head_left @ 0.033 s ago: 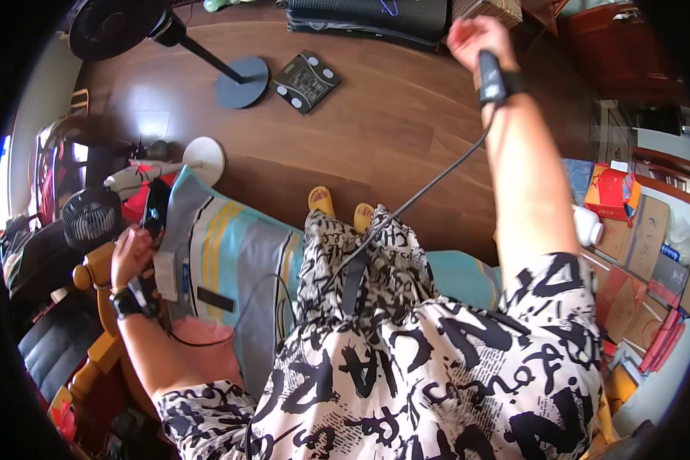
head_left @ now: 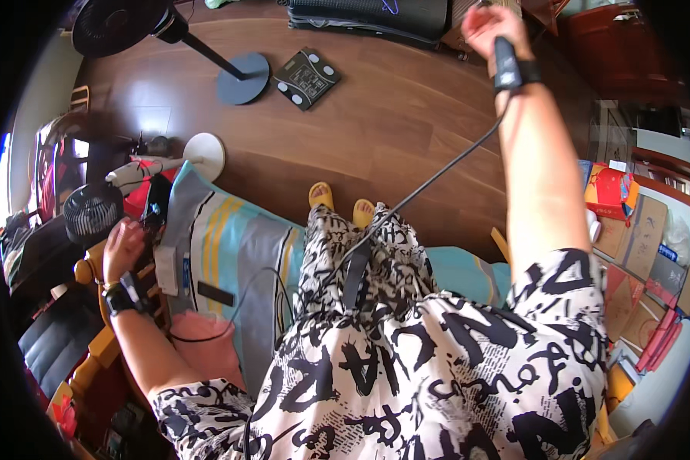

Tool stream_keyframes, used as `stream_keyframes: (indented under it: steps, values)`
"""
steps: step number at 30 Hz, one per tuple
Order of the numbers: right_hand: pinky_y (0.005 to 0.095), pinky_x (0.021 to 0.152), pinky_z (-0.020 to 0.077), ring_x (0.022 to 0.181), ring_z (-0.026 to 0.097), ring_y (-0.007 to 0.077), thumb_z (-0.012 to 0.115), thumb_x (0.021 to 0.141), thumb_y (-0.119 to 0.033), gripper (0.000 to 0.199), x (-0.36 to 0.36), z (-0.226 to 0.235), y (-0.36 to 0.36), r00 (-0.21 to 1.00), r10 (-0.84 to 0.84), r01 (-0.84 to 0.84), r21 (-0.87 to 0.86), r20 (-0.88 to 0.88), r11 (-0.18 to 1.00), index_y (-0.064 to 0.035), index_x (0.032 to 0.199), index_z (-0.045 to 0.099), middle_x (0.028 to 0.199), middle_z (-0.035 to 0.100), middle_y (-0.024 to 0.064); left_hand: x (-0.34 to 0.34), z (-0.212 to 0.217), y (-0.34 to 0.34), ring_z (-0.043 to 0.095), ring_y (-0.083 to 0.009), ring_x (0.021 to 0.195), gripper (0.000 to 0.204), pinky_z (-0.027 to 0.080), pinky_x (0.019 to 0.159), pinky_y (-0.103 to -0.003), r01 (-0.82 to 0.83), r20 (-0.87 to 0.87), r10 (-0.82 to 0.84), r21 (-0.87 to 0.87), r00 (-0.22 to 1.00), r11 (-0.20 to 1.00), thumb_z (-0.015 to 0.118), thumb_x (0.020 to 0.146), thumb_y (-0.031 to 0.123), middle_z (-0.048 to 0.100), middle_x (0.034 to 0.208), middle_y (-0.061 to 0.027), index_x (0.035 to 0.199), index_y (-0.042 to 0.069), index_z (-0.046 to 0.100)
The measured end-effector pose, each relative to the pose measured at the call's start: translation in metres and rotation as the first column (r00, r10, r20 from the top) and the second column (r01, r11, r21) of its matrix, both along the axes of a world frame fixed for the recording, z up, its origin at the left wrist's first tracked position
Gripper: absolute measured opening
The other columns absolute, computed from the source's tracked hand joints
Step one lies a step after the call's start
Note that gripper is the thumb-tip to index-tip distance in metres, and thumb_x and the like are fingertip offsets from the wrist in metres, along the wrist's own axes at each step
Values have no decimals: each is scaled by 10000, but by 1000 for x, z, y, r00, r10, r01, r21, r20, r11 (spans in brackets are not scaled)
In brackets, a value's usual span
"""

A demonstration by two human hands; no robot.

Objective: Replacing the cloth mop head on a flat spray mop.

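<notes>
My right hand [head_left: 495, 31] is stretched far out at the upper right, in the air near a black suitcase [head_left: 369, 21]. Its fingers are loosely bent and slightly blurred, with nothing seen in them. A black strapped device [head_left: 507, 65] sits on that wrist, and a dark cable runs from it toward my lap. At the left, my left hand [head_left: 123, 247] hangs over the wooden bed frame [head_left: 100, 268], beside a small black fan [head_left: 92, 213]. Its fingers are half curled and apart, apparently holding nothing. Another device [head_left: 123, 297] is strapped to that wrist.
A striped mat [head_left: 241, 238] lies under me, with a pink cloth [head_left: 203, 345] and a dark flat bar [head_left: 216, 294] on it. A standing fan's base [head_left: 243, 80] and a black scale [head_left: 307, 79] rest on the wooden floor. Cardboard boxes [head_left: 640, 234] stand at the right.
My right hand and forearm have shifted slightly right and farther out. My left hand has moved a little left and away from me. Neither has taken hold of anything visible.
</notes>
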State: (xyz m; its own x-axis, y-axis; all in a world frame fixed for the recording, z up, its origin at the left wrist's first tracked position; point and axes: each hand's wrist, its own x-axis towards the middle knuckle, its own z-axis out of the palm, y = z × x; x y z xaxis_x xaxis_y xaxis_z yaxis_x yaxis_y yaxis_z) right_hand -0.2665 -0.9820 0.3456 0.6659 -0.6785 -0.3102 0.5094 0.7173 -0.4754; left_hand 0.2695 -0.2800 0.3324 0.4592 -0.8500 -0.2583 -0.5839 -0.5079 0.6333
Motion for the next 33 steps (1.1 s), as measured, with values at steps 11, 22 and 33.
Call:
stream_keyframes:
  steps: [11, 22, 33]
  values:
    - [438, 970, 426, 1097, 528, 344, 477, 922, -102, 406, -222, 215, -38, 874, -382, 267, -360, -301, 894, 119, 1261, 436, 1194, 549, 240, 117, 152, -79, 563, -192, 1132, 417, 441, 919, -278, -381, -248, 339, -144, 907, 913, 507, 958, 268, 557, 1262, -83, 1347, 124, 462]
    - [401, 1090, 322, 1277, 391, 250, 612, 818, -40, 530, -655, 193, 389, 590, -777, 703, -336, -217, 627, 67, 1294, 403, 1378, 416, 161, -68, 88, -160, 596, -114, 871, 228, 469, 778, -257, 575, -309, -531, 66, 789, 816, 646, 830, 179, 639, 916, -11, 1007, 38, 625]
    - [308, 653, 467, 784, 563, 223, 585, 868, -247, 217, -377, -162, 707, 503, -449, 686, 24, -738, 728, -45, 947, 603, 938, 612, 98, -176, -125, 21, 612, -185, 826, 423, 494, 754, -307, 876, -647, -628, 134, 432, 464, 740, 725, 139, 636, 919, -85, 1080, 16, 545]
